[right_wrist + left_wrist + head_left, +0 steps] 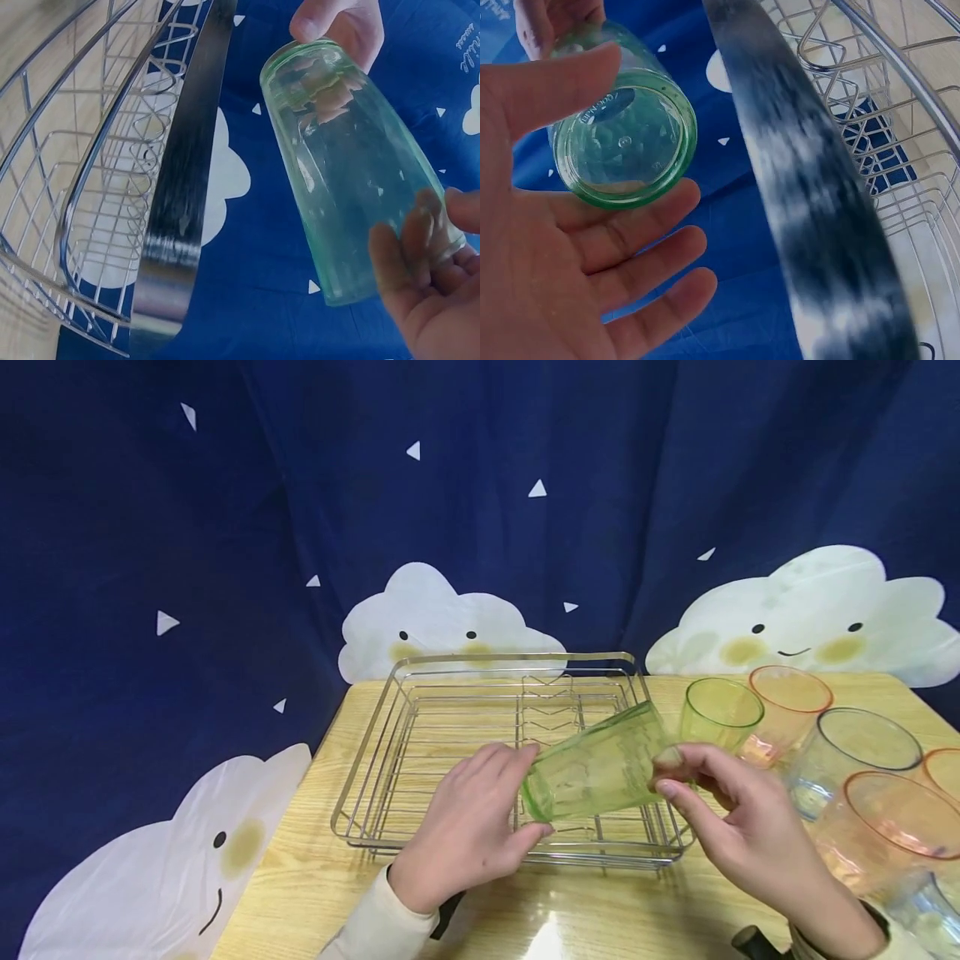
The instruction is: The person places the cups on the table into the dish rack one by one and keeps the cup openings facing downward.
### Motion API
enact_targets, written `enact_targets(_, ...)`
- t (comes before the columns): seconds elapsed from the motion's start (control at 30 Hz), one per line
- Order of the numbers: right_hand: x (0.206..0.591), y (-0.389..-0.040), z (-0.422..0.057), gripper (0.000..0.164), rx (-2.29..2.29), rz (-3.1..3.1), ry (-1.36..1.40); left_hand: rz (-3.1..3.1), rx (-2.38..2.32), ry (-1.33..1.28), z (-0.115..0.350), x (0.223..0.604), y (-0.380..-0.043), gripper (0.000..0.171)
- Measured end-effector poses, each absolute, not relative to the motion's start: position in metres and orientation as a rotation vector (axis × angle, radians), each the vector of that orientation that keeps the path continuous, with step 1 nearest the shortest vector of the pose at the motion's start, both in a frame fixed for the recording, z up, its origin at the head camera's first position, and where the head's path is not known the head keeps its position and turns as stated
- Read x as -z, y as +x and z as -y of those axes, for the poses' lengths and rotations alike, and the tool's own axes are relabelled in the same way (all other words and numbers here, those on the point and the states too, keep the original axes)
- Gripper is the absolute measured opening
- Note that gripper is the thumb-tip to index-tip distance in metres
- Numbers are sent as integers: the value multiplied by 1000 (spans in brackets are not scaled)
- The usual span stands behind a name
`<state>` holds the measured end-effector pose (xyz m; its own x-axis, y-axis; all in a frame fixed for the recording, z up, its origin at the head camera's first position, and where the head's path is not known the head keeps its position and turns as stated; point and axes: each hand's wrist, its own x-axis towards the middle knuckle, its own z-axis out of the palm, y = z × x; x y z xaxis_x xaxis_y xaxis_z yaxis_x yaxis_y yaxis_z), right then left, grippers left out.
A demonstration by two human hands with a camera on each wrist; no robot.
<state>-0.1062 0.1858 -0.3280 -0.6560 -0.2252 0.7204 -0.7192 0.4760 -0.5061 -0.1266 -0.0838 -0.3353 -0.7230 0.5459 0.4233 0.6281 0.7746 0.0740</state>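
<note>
A green clear drinking glass (pixel 592 770) is held tilted on its side above a wire dish rack (pixel 480 657). At its base, my left hand (pixel 480 827) holds the glass between thumb and fingers. The round base (pixel 626 142) faces the palm in the left wrist view, with the other fingers spread below it. My right hand (pixel 750 835) pinches the rim end, thumb outside; some fingertips (pixel 416 232) show through the glass wall in the right wrist view. Nothing is visible inside the glass.
Right of the rack stand another green glass (pixel 722 703), several orange glasses (pixel 791 689) and a bluish glass (pixel 855 760), close together. The wooden table (pixel 300 877) meets a dark blue curtain (pixel 480 485) with cloud prints behind.
</note>
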Motion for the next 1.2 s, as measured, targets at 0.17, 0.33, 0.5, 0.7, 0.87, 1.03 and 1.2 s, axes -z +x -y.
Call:
enact_targets(0.17, 327, -107, -186, 38, -1020, 2211, 732, 2582, 343, -868, 88, 334, -125, 80)
enact_targets(0.33, 329, -106, -189, 31, -973, 2237, 650, 2574, 427, -851, 88, 332, -124, 80)
enact_targets(0.5, 330, -104, -189, 28, -997, 2281, 577, 2520, 583, -845, 89, 332, -124, 79)
enact_targets(0.7, 329, -103, -192, 29, -1042, 2305, 549, 2423, 761, -896, 89, 330, -123, 79)
enact_targets(0.87, 328, -104, -194, 30, -1107, 2282, 572, 2342, 840, -947, 88, 328, -124, 79)
enact_targets(1.03, 328, -104, -195, 30, -1133, 2269, 584, 2317, 878, -987, 85, 328, -125, 78)
enact_targets(1.2, 331, -105, -193, 29, -1129, 2305, 573, 2335, 847, -998, 85, 329, -124, 79)
